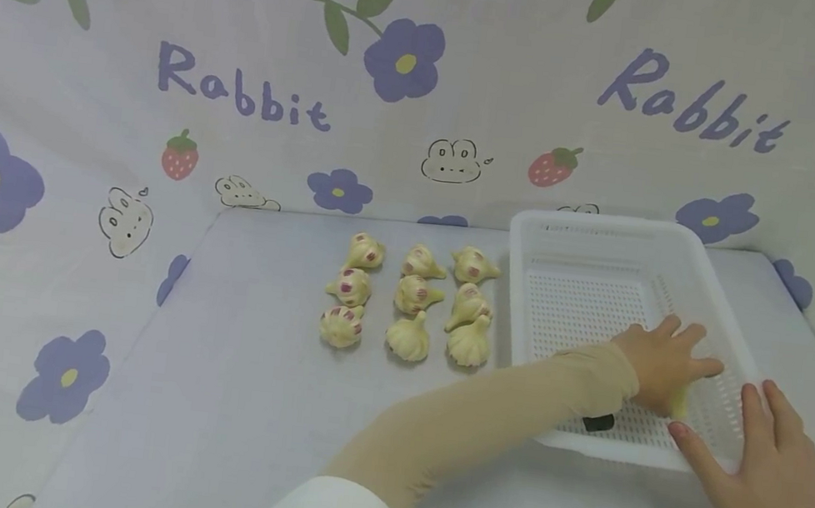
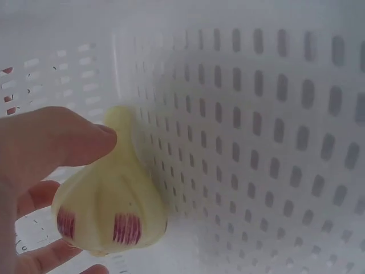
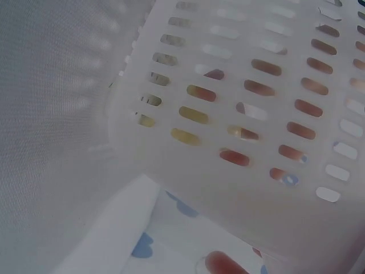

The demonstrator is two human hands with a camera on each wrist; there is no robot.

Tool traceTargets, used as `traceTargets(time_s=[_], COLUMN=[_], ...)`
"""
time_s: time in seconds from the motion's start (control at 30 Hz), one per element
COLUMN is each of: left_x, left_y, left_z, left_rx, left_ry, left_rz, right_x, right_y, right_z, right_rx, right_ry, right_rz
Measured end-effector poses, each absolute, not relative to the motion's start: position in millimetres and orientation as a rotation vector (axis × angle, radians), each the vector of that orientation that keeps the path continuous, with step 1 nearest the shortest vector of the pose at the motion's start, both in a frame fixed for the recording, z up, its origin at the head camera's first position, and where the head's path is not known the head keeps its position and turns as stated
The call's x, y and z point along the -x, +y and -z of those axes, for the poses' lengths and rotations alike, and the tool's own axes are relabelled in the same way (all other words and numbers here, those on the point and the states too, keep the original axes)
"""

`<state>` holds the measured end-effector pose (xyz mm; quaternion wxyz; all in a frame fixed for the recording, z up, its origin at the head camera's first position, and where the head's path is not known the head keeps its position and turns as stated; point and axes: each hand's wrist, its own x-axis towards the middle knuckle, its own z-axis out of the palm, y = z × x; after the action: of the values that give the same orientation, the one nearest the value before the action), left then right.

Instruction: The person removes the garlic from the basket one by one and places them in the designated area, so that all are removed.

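My left hand (image 1: 659, 366) reaches down into a white plastic basket (image 1: 719, 298). In the left wrist view its thumb lies across the neck of a pale garlic bulb (image 2: 111, 200) with purple patches, and fingers pass behind the bulb's body. From the head the hand mostly covers this bulb. My right hand (image 1: 778, 472) touches the basket's near right corner, thumb by the front rim and straight fingers along the right side. Only one fingertip (image 3: 222, 262) shows outside the wall in the right wrist view. Bulb and hand colours appear through the slots there.
Left of the basket, several garlic bulbs (image 1: 414, 295) stand in three columns on the pale tabletop (image 1: 232, 402). Behind hangs a white cloth (image 1: 489, 70) printed with purple flowers and rabbits. A dark patch (image 1: 598, 423) shows near the left wrist.
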<state>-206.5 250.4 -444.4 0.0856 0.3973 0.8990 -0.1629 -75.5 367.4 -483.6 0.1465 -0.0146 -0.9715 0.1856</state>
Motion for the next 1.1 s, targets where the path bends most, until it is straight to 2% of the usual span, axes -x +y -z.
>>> traceTargets(time_s=[1.1], left_x=[206.6], left_y=[240.2], left_z=[461.9], left_rx=[-1.272], left_ry=[2.615], left_rz=[0.454], right_x=[71.5], right_y=[364.1], right_z=[489.0], right_rx=[0.037], right_ry=[-2.768], right_rz=[-0.518])
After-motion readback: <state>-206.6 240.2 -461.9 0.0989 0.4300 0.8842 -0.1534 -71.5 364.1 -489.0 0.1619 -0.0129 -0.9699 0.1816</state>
